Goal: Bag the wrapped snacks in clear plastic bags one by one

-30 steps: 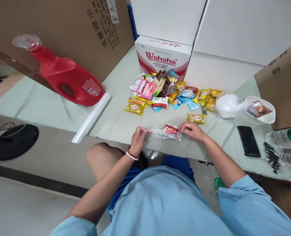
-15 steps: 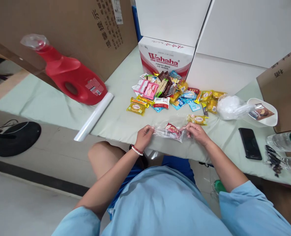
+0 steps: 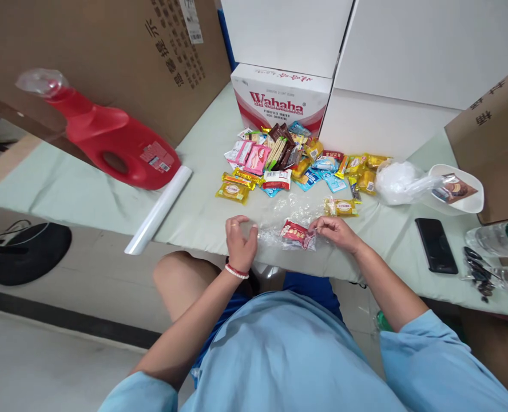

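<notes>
A sheet of clear plastic film (image 3: 280, 209) lies crumpled near the front edge of the table. On it is a small red snack packet (image 3: 294, 230), with film bunched about its lower part. My right hand (image 3: 332, 230) is closed in a pinch on the film at the packet's right end. To the left of the film, my left hand (image 3: 240, 243) is held up open, thumb and fingers apart, holding nothing. A yellow snack packet (image 3: 341, 207) lies just beyond my right hand. Behind is a pile of mixed snack packets (image 3: 275, 157).
A red jug (image 3: 120, 143) and a white roll (image 3: 159, 209) lie on the left. The Wahaba-style printed carton (image 3: 280, 100) stands behind the snacks. To the right are a bagged white bundle (image 3: 397, 182), a white container (image 3: 472, 191), a phone (image 3: 436, 246) and a plastic bottle (image 3: 494, 240).
My left hand has let go of the film and opened, moving slightly left. The film has spread out on the table, and the red packet has shifted a little left and down.
</notes>
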`<state>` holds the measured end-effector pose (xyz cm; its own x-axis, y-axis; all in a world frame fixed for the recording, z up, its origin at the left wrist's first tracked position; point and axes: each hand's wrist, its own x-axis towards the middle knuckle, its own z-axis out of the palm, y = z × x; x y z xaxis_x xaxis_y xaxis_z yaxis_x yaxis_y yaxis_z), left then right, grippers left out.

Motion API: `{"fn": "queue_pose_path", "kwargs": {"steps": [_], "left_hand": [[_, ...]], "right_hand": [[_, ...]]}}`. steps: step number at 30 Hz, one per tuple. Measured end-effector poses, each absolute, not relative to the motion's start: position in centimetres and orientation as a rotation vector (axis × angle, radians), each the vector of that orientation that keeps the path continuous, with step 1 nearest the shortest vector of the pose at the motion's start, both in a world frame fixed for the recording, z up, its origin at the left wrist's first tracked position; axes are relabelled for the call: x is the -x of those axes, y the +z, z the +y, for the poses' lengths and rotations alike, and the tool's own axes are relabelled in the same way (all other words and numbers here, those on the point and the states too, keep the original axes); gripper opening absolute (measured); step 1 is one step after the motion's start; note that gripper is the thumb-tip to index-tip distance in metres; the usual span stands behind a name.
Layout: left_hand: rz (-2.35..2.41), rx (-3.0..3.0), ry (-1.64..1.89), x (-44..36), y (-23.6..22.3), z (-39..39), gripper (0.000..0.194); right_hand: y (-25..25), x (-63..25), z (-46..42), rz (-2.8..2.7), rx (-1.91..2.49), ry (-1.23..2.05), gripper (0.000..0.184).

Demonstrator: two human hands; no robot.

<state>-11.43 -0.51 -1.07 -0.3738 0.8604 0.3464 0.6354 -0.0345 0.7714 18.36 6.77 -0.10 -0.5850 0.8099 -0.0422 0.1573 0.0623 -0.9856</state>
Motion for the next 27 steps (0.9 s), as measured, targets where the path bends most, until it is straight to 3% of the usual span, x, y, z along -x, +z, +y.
{"fn": "queue_pose_path", "kwargs": {"steps": [3, 7, 10, 18, 24, 27], "left_hand": [[1.936, -2.057, 1.400, 10.7, 1.6, -2.1, 0.019], [1.305, -2.549, 0.949, 8.4, 4.5, -1.3, 0.026], [1.322, -2.391, 0.731, 7.1, 4.2, 1.6, 0.031], [1.337, -1.996, 0.487, 6.4, 2.0, 4.7, 0.014], [1.330, -1.933, 0.522, 6.3, 2.7, 3.4, 0.047], [1.223, -2.005, 0.543, 7.1, 2.6, 3.2, 0.029]], "right_hand": [[-0.1, -18.5, 6.6, -1.791, 0.965, 1.586, 0.023], [0.3, -18.5, 6.5, -1.794, 0.969, 1.579, 0.023], [0.5, -18.5, 6.6, -1.804, 0.960, 1.582, 0.022], [-0.4, -18.5, 6.1, -1.571, 1.020, 1.635, 0.019], [-0.9, -17.9, 5.7, -1.363, 1.067, 1.692, 0.021], [-0.8, -17.8, 5.8, -1.304, 1.079, 1.718, 0.023]]}}
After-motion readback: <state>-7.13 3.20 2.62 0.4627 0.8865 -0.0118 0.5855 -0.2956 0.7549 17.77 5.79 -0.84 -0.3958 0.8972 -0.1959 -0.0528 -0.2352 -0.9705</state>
